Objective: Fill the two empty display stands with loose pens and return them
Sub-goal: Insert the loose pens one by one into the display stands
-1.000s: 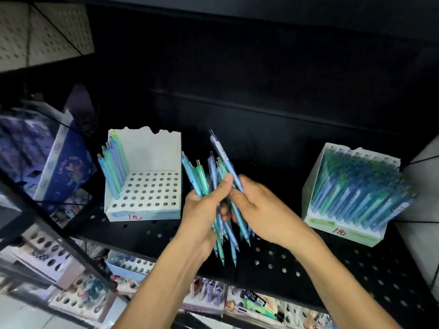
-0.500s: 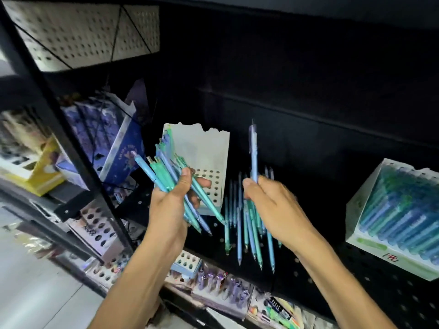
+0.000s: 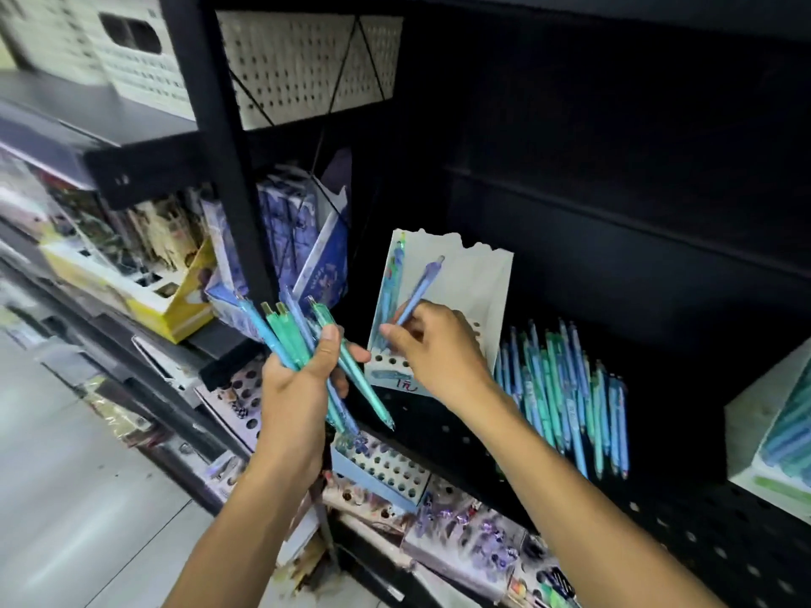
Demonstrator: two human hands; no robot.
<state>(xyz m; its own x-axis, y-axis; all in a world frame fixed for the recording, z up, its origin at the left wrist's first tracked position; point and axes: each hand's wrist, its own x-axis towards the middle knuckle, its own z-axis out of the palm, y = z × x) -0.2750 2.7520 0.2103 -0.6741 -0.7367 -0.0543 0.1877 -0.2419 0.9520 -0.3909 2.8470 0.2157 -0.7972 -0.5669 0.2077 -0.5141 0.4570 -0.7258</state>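
My left hand point(image 3: 298, 388) grips a bundle of blue and green pens point(image 3: 285, 335), fanned upward and to the left. My right hand point(image 3: 434, 348) pinches a single light-blue pen point(image 3: 421, 287) over the white holed display stand point(image 3: 478, 278) on the black shelf. A few pens point(image 3: 390, 283) stand along that stand's left side. A pile of loose blue and green pens point(image 3: 566, 392) lies on the shelf just right of the stand. A second white stand point(image 3: 746, 441), full of pens, shows at the right edge.
A black upright post point(image 3: 219, 168) stands left of the stand, with blue boxes point(image 3: 303, 247) behind it. Lower shelves hold holed stands point(image 3: 386, 471) and small packaged items. The perforated black shelf point(image 3: 702, 541) stretches to the right; grey floor lies at lower left.
The view swung left. My right hand left the pen pile on the shelf and moved left to the white stand with one pen. My left hand still grips its bundle.
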